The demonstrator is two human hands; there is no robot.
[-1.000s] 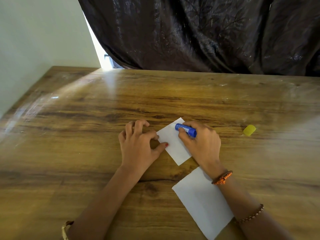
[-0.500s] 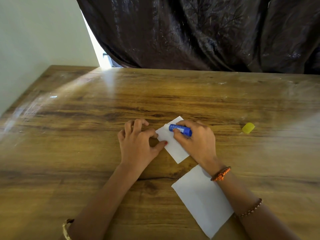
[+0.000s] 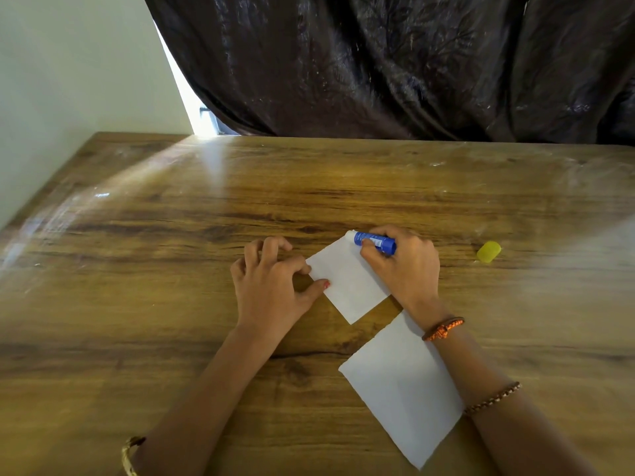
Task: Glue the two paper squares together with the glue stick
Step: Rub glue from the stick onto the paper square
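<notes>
Wooden table [image 3: 171, 304], glue stick [image 3: 375, 241] tip pointing left

On the table [image 3: 137, 304], one square [image 3: 347, 283] lies between the hands, the other square [image 3: 402, 389] nearer under the right forearm, the cap [image 3: 488, 251] far right

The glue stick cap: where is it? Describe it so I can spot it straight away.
Start at the wooden table and find the right hand holding the blue glue stick over the upper paper square. Look further right along the table, past that hand, to a small piece lying alone: the yellow cap. It is the only yellow thing there, and touches neither paper nor hand.
</notes>
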